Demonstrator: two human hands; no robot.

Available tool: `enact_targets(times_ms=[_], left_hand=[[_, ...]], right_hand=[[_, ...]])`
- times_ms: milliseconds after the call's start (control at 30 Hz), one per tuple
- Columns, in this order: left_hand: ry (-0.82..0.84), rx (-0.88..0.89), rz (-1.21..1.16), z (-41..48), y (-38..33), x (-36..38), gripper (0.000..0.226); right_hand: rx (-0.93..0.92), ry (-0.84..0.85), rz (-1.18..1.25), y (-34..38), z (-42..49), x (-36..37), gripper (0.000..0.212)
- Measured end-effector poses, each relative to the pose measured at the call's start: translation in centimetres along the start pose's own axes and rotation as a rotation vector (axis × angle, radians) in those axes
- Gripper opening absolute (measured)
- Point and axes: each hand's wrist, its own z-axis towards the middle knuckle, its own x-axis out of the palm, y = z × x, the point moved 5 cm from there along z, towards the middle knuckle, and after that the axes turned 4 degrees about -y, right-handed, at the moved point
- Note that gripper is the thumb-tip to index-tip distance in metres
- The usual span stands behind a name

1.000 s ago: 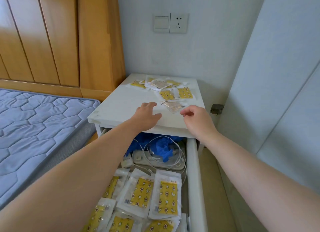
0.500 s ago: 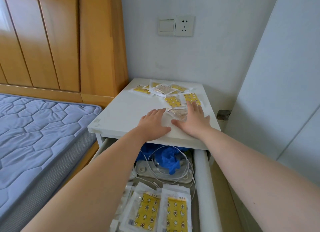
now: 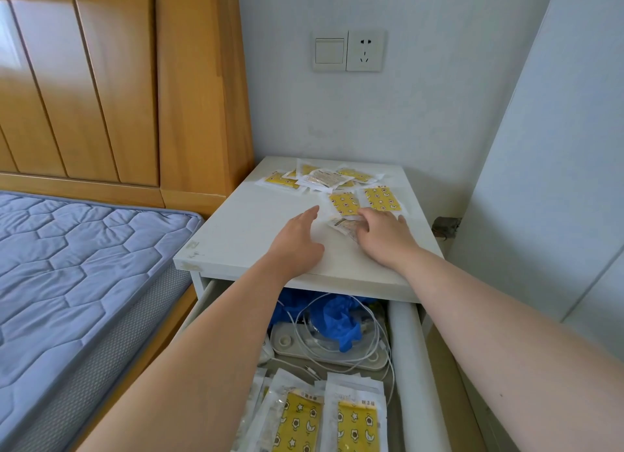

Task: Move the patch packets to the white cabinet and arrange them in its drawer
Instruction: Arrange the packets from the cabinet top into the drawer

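- With right hand (image 3: 385, 235), curling fingers over near packet (image 3: 342, 224) on cabinet (image 3: 250, 222) top; taken as a grip, though thumb hidden.
- With left hand (image 3: 297, 244), lying flat on bare top just left of it, fingers straight, holding nothing.
- Partly done, by the look: drawer packets (image 3: 358, 418) already laid overlapping at front of open drawer (image 3: 405, 367), with power strip (image 3: 324, 350) and blue wad (image 3: 337, 320) behind them.
- Left to move: near packet, two yellow packets (image 3: 344, 203) just beyond it, loose heap (image 3: 317, 178) at back of top.
- Near packet about flat, long axis slanting far left to near right; drawer packets lengthways front to back, printed headings toward wall.
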Motion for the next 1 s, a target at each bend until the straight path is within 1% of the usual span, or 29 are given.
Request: enact_targets(times_ms=[100,133,167,200,267,333,400,467,533,633,700,800,900,967,1000], left_hand=[[-0.041,-0.016,-0.028,0.1,0.2,-0.1,0.071],[-0.05,-0.018,-0.026,0.1,0.2,-0.1,0.071],[-0.056,-0.018,-0.021,0.1,0.1,0.0,0.07],[-0.06,-0.016,-0.015,0.1,0.1,0.0,0.069],[-0.067,-0.01,-0.011,0.1,0.1,0.1,0.066],[-0.074,0.0,-0.015,0.2,0.0,0.2,0.062],[-0.068,0.015,0.007,0.3,-0.2,0.3,0.057],[-0.021,0.056,0.123,0.2,-0.5,0.8,0.058],[0.04,0.111,0.269,0.1,-0.6,1.4,0.068],[0.091,0.148,0.393,0.1,-0.6,1.9,0.083],[0.078,0.156,0.402,0.1,-0.7,1.9,0.086],[0.057,0.146,0.366,0.2,-0.6,1.6,0.082],[0.054,0.129,0.323,0.3,-0.4,1.4,0.07],[0.034,0.115,0.26,0.4,-0.2,1.2,0.058],[0.005,0.102,0.211,0.4,-0.1,1.1,0.05]], right_hand=[[0.013,-0.203,0.199,0.1,-0.8,-1.7,0.034],[0.001,-0.243,0.208,0.1,-1.1,-2.0,0.033],[-0.027,-0.247,0.172,0.3,-1.3,-2.1,0.034],[-0.049,-0.212,0.122,0.4,-1.3,-1.9,0.039],[-0.058,-0.09,0.06,0.7,-1.6,-1.5,0.049],[-0.046,-0.006,0.088,0.7,-2.0,-1.1,0.055],[-0.024,-0.034,0.192,0.4,-2.3,-1.3,0.056],[0.018,-0.124,0.251,-0.2,-2.5,-1.8,0.051],[0.082,-0.164,0.154,-0.9,-2.5,-2.0,0.052],[0.165,-0.081,-0.085,-1.5,-2.6,-1.7,0.057],[0.2,-0.093,-0.069,-1.8,-2.5,-1.7,0.049],[0.242,-0.258,0.067,-2.3,-2.5,-2.6,0.031],[0.295,-0.399,0.159,-3.1,-3.0,-3.4,0.02],[0.333,-0.429,0.228,-3.4,-3.1,-3.5,0.017],[0.33,-0.413,0.246,-3.4,-3.0,-3.3,0.019]])
